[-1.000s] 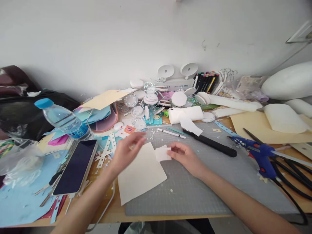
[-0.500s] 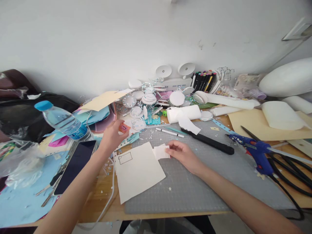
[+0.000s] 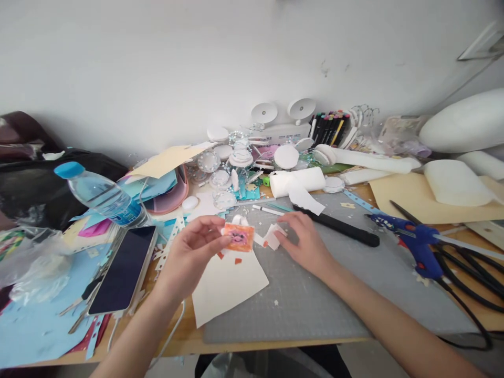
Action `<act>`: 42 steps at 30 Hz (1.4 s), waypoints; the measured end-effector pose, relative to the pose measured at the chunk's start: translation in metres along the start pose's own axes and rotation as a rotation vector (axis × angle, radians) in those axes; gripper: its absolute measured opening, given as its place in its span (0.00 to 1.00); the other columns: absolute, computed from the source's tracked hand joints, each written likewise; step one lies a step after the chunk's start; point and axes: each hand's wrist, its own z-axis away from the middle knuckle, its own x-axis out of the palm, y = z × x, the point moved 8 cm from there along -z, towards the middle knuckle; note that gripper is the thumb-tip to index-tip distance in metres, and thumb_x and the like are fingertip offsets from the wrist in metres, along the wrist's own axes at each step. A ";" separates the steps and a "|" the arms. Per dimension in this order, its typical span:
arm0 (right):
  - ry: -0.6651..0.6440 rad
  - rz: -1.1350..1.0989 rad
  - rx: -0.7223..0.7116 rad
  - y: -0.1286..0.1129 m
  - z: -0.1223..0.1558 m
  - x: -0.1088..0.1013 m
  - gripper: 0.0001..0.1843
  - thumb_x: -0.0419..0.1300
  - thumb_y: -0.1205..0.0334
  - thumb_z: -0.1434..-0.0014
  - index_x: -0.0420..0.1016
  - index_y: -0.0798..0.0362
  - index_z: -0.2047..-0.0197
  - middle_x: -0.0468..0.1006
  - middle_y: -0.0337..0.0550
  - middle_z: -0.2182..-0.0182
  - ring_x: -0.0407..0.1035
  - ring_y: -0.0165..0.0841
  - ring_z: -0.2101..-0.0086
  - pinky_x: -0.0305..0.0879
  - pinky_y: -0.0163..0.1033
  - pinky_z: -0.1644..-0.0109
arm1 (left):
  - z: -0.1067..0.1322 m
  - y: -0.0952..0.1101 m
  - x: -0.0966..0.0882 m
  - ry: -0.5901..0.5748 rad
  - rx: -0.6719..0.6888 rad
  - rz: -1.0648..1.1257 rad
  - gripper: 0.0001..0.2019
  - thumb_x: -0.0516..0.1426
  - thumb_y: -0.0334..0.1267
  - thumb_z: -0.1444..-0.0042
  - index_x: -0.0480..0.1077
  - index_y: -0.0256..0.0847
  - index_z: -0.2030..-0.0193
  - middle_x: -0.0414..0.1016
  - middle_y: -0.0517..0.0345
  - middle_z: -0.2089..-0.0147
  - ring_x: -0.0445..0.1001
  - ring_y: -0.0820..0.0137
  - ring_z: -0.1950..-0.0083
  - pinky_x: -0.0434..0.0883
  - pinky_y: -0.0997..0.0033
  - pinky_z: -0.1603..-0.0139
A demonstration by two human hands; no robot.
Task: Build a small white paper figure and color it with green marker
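Note:
My left hand [image 3: 193, 253] pinches a small orange paper piece [image 3: 238, 237] with a dark face-like drawing, lifted above a cream sheet of paper [image 3: 228, 283]. That sheet lies on the left part of the grey cutting mat [image 3: 338, 294]. My right hand [image 3: 306, 244] rests on the mat beside it, fingers closed on a small white paper scrap [image 3: 273, 236]. A white pen [image 3: 268, 210] and a black utility knife [image 3: 342, 231] lie just beyond my hands.
A water bottle [image 3: 101, 195] lies tilted at the left above a dark phone [image 3: 123, 269]. A blue glue gun [image 3: 413, 243] with black cables sits at the right. Paper rolls [image 3: 298, 181], white discs, markers [image 3: 331, 128] and scraps crowd the back by the wall.
My left hand reached left to the scraps, picked up the orange piece and brought it back over the cream sheet. My right hand shifted slightly up with the white scrap.

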 end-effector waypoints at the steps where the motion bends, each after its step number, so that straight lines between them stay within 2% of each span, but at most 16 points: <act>1: 0.040 0.050 -0.107 -0.012 0.003 -0.005 0.12 0.61 0.58 0.45 0.73 0.51 0.58 0.71 0.49 0.56 0.62 0.43 0.52 0.55 0.52 0.44 | 0.003 -0.001 0.005 -0.012 0.011 0.003 0.11 0.66 0.35 0.52 0.71 0.40 0.61 0.72 0.61 0.68 0.71 0.77 0.70 0.69 0.82 0.74; 3: 0.028 0.038 -0.271 -0.032 0.011 -0.005 0.11 0.58 0.59 0.42 0.72 0.50 0.55 0.71 0.49 0.54 0.62 0.43 0.50 0.55 0.52 0.43 | 0.007 -0.003 0.014 -0.021 0.053 -0.035 0.10 0.65 0.34 0.50 0.71 0.41 0.61 0.72 0.61 0.67 0.71 0.77 0.69 0.69 0.82 0.74; 4: -0.033 -0.033 -0.290 -0.037 0.015 0.000 0.11 0.57 0.58 0.41 0.71 0.49 0.54 0.71 0.48 0.54 0.63 0.42 0.51 0.58 0.50 0.45 | 0.008 -0.005 0.018 -0.024 0.077 -0.070 0.10 0.65 0.33 0.49 0.71 0.41 0.61 0.71 0.61 0.67 0.72 0.76 0.69 0.70 0.81 0.73; 7: -0.208 -0.280 -0.188 -0.037 0.024 0.018 0.16 0.59 0.54 0.42 0.68 0.47 0.51 0.71 0.45 0.57 0.66 0.38 0.57 0.64 0.44 0.52 | 0.013 -0.009 0.030 -0.049 0.126 -0.167 0.09 0.64 0.34 0.49 0.70 0.40 0.61 0.71 0.59 0.64 0.73 0.74 0.67 0.72 0.77 0.69; 11: -0.256 -0.441 -0.072 -0.032 0.027 0.027 0.07 0.60 0.57 0.41 0.70 0.48 0.59 0.72 0.41 0.64 0.67 0.33 0.62 0.65 0.40 0.55 | 0.019 -0.011 0.042 -0.117 0.133 -0.226 0.10 0.65 0.35 0.49 0.70 0.40 0.60 0.72 0.57 0.63 0.74 0.69 0.62 0.75 0.69 0.60; 13: -0.311 -0.454 -0.062 -0.034 0.027 0.030 0.06 0.61 0.57 0.42 0.72 0.48 0.62 0.73 0.40 0.66 0.67 0.33 0.63 0.65 0.40 0.57 | 0.022 -0.010 0.044 -0.136 0.148 -0.259 0.10 0.64 0.35 0.48 0.70 0.40 0.60 0.73 0.56 0.63 0.74 0.68 0.61 0.75 0.67 0.56; 17: -0.390 -0.361 -0.093 -0.041 0.030 0.035 0.07 0.63 0.58 0.44 0.72 0.49 0.61 0.73 0.40 0.67 0.67 0.32 0.65 0.65 0.38 0.59 | 0.026 -0.005 0.046 -0.149 0.234 -0.298 0.08 0.62 0.33 0.46 0.70 0.40 0.59 0.72 0.55 0.61 0.74 0.68 0.60 0.76 0.67 0.56; 21: -0.335 -0.179 -0.299 -0.050 0.034 0.034 0.08 0.63 0.63 0.43 0.70 0.49 0.59 0.73 0.40 0.67 0.67 0.32 0.66 0.65 0.38 0.61 | 0.032 0.005 0.051 -0.183 0.409 -0.442 0.10 0.60 0.28 0.44 0.69 0.42 0.56 0.72 0.55 0.59 0.73 0.69 0.56 0.76 0.70 0.56; 26: -0.161 0.019 -0.644 -0.064 0.044 0.021 0.13 0.56 0.67 0.39 0.68 0.46 0.51 0.74 0.44 0.63 0.68 0.35 0.62 0.66 0.43 0.57 | 0.053 0.018 0.059 -0.263 0.770 -0.924 0.17 0.55 0.21 0.44 0.67 0.37 0.48 0.72 0.50 0.54 0.71 0.68 0.52 0.71 0.69 0.50; 29: -0.114 0.093 -0.734 -0.068 0.049 0.014 0.16 0.54 0.66 0.38 0.67 0.45 0.47 0.74 0.45 0.63 0.68 0.36 0.62 0.66 0.44 0.56 | 0.065 0.014 0.058 -0.313 0.912 -1.138 0.18 0.53 0.22 0.41 0.66 0.34 0.44 0.72 0.47 0.55 0.70 0.65 0.53 0.70 0.64 0.50; 31: -0.093 0.102 -0.766 -0.072 0.051 0.011 0.17 0.54 0.67 0.38 0.67 0.44 0.46 0.74 0.45 0.63 0.69 0.36 0.61 0.67 0.44 0.56 | 0.071 0.014 0.056 -0.298 0.974 -1.207 0.18 0.53 0.23 0.40 0.67 0.32 0.44 0.72 0.47 0.57 0.69 0.63 0.55 0.70 0.63 0.52; 35: -0.084 0.056 -0.779 -0.080 0.050 0.007 0.17 0.52 0.69 0.37 0.67 0.45 0.47 0.74 0.45 0.64 0.69 0.35 0.62 0.69 0.43 0.58 | 0.079 0.023 0.056 -0.251 1.057 -1.211 0.16 0.53 0.22 0.41 0.69 0.29 0.47 0.72 0.47 0.60 0.68 0.64 0.58 0.68 0.64 0.58; 42: -0.156 -0.173 -0.559 -0.072 0.040 0.009 0.11 0.54 0.67 0.38 0.70 0.44 0.54 0.73 0.43 0.64 0.70 0.34 0.62 0.69 0.41 0.60 | 0.085 0.035 0.067 -0.195 1.123 -1.208 0.13 0.56 0.21 0.44 0.72 0.28 0.52 0.73 0.49 0.61 0.69 0.65 0.59 0.64 0.63 0.60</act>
